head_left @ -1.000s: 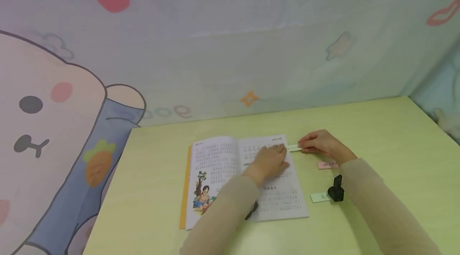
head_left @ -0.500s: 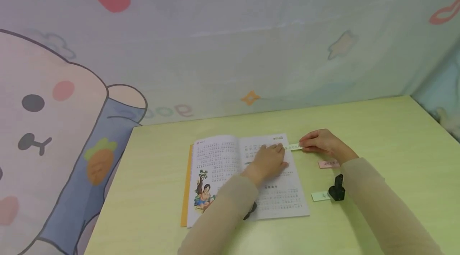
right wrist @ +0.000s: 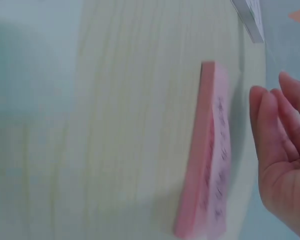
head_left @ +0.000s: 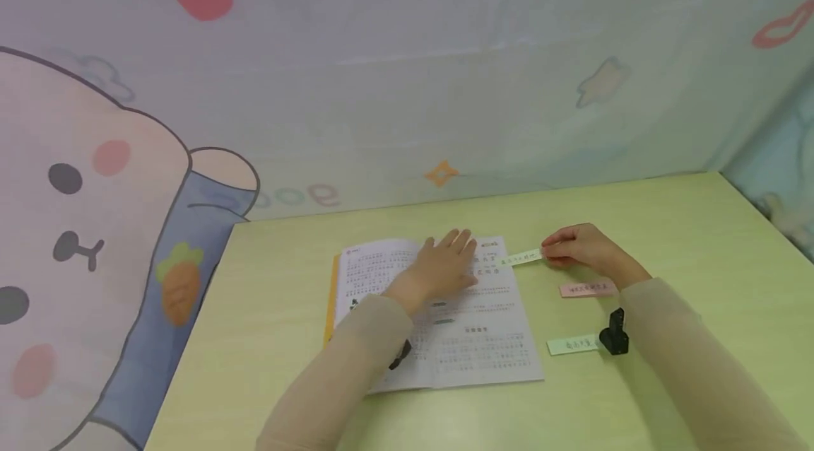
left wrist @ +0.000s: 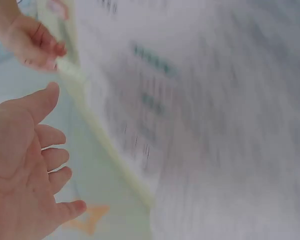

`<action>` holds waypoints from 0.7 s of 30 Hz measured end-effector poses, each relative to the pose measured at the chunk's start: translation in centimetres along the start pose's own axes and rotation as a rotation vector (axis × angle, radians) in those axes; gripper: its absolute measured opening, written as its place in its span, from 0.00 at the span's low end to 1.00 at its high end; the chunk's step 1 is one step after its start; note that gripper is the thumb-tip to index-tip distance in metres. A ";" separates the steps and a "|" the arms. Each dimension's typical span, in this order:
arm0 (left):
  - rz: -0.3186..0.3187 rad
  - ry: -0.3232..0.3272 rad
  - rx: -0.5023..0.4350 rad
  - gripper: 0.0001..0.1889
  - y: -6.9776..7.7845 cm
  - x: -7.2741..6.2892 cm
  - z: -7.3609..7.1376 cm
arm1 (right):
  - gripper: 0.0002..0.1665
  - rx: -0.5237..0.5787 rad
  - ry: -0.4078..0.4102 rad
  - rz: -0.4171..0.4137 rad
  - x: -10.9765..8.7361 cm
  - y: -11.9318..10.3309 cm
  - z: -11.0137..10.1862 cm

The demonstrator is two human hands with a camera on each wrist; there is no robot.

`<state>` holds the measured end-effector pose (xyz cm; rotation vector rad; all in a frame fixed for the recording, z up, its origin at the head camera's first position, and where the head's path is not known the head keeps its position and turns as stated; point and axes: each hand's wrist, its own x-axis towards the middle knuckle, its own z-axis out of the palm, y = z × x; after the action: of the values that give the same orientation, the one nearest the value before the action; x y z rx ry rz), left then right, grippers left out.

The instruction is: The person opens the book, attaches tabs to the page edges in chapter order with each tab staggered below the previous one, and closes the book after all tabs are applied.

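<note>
An open book [head_left: 483, 359] with printed text lies on the table. My left hand [head_left: 441, 268], fingers spread, is over the middle of its right page; whether it touches the paper I cannot tell. In the left wrist view the left hand [left wrist: 25, 170] shows its palm and loosely bent fingers. My right hand [head_left: 579, 249] pinches the right end of a pale strip of paper [head_left: 520, 258] with handwriting. The strip's left end meets the book's right edge near the top. In the right wrist view the right hand [right wrist: 285, 140] has thumb and fingertips together.
A pink sticky-note pad [head_left: 586, 290] with handwriting lies below the right hand; its top sheet lifts slightly in the right wrist view. A pale green strip [head_left: 572, 345] lies nearer, partly behind the black wrist camera [head_left: 614, 334]. A printed cloth [head_left: 381, 83] hangs behind the table [head_left: 273, 295].
My left hand has moved left from the page's right edge toward the book's middle. The right hand has shifted slightly right, and more of the written strip shows.
</note>
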<state>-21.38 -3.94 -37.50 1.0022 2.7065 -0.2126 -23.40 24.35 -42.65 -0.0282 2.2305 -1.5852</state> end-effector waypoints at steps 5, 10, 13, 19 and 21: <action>-0.002 0.031 0.046 0.35 -1.7 -2.8 -0.6 | 0.18 -0.340 0.017 -0.183 -1.2 -0.2 -0.4; 0.057 0.079 -0.004 0.32 -1.7 -5.8 -0.1 | 0.13 -0.643 0.085 -0.415 -2.7 -1.1 0.7; 0.092 0.105 -0.037 0.31 -1.8 -7.4 0.7 | 0.14 -0.669 0.096 -0.471 -4.0 -1.6 1.7; 0.094 0.130 -0.059 0.33 -2.6 -9.8 3.3 | 0.15 -0.662 0.099 -0.498 -6.0 -1.3 3.4; 0.085 0.141 -0.055 0.34 -3.1 -10.5 4.0 | 0.15 -0.688 0.095 -0.542 -6.4 -0.8 4.1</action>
<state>-14.95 -13.64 -38.24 1.1536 2.7703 -0.0531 -16.34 21.97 -41.07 -0.8195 2.8957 -0.9486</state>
